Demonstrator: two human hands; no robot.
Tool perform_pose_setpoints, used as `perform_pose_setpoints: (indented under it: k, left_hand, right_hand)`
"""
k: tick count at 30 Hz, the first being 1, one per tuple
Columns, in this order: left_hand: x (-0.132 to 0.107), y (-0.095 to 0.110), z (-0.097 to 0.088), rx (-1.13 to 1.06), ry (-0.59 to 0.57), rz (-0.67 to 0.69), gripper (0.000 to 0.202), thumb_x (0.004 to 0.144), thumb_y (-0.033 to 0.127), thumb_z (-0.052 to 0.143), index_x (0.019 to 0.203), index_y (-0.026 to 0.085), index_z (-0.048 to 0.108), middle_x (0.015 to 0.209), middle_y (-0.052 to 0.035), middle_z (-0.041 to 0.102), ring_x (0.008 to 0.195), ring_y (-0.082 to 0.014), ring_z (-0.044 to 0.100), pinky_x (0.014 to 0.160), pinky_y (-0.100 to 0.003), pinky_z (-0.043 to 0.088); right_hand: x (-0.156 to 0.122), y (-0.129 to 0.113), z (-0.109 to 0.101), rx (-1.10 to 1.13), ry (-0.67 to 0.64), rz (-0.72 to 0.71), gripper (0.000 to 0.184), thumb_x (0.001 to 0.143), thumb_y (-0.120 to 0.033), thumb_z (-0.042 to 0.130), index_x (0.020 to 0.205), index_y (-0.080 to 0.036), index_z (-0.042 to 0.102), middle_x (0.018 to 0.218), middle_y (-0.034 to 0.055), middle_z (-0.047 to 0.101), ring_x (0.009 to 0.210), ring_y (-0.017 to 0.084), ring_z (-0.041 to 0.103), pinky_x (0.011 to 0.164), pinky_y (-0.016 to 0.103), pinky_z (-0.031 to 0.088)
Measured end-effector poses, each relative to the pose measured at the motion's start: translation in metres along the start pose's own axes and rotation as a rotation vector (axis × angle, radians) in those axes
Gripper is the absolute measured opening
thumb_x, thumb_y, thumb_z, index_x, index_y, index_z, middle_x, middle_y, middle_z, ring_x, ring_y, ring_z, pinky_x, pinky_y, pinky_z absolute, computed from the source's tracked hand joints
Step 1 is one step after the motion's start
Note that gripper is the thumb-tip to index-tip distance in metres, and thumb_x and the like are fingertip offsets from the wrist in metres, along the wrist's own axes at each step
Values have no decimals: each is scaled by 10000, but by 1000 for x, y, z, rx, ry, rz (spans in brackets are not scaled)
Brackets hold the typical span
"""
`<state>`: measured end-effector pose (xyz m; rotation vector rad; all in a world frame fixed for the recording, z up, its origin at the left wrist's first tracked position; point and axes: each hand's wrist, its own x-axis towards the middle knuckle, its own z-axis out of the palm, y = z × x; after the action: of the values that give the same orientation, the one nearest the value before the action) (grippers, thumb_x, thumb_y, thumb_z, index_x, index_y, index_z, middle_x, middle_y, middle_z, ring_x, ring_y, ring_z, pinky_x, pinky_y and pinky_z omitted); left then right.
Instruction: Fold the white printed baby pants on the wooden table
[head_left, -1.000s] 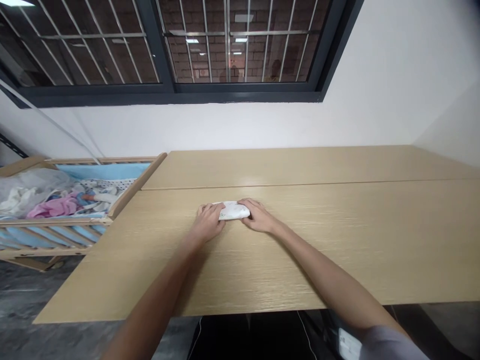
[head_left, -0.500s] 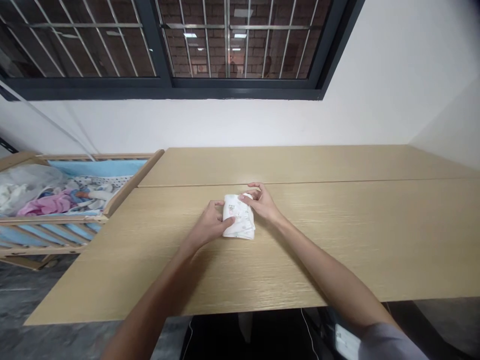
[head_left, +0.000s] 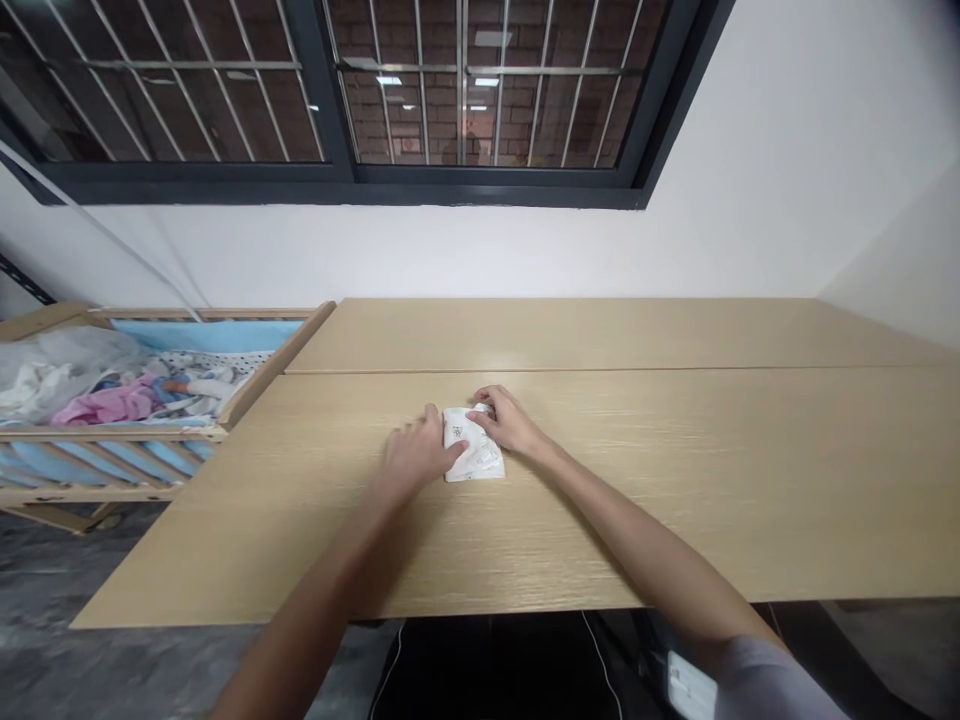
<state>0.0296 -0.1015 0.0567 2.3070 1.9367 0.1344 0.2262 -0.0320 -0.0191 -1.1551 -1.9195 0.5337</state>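
A small folded white cloth (head_left: pixel 474 456) with a faint print lies flat on the light wooden table (head_left: pixel 675 470), near its middle. My left hand (head_left: pixel 417 452) rests on the cloth's left edge, fingers curled over it. My right hand (head_left: pixel 505 420) pinches the cloth's far right corner with thumb and fingers. Both forearms reach in from the bottom of the view.
A wooden baby cot (head_left: pixel 112 395) stands against the table's left end, holding a heap of pink, white and blue clothes (head_left: pixel 112 390). A white wall and a barred dark-framed window (head_left: pixel 337 100) lie behind. Grey floor shows at the lower left.
The cloth was a narrow roll a second ago; it was then lifted and turned. Now it lies flat again as a squarer fold, with both hands pressed on it.
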Motion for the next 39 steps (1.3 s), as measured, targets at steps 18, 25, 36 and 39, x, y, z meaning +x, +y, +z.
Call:
perform_pose_setpoints:
  k: [18,25,36,39]
  left_hand:
    - [-80,55,83,-26,253,152,575,991,462,474,1377,49,580,1401,-293,571,1390,-440,456,1067,-577,449]
    - [-78,53,83,-34,241,123,573,994,452,477,1435,88,520,1504,-279,474,1411,-415,443,1069,-561,455]
    - [-78,32,74,-111,333,180,445,995,397,469,1368,167,543,1461,-195,540,1365,-323,498,1081,-478,448]
    - [-66,20,53,-74,320,47,395,1005,427,425,1237,162,603,1248,-183,652,1161,-320,611,969,-457,487]
  right_hand:
    - [-35,-48,-24,-189,-735,-445,530,1081,-429,311,1594,-300,289,1643,-17,288,1543,185,211,1285,446,159]
    - [10,-12,-25,-234,-585,-395,504,1034,-417,485,1530,-360,416,1615,-42,353,1519,196,283,1277,454,183]
    - [25,11,-24,-282,-216,-99,514,1053,-467,335,1476,-228,500,1499,126,528,1412,300,453,1174,543,328]
    - [19,11,-32,-204,-11,-37,431,1012,-355,423,1371,-179,584,1254,149,644,1202,274,588,1063,477,448]
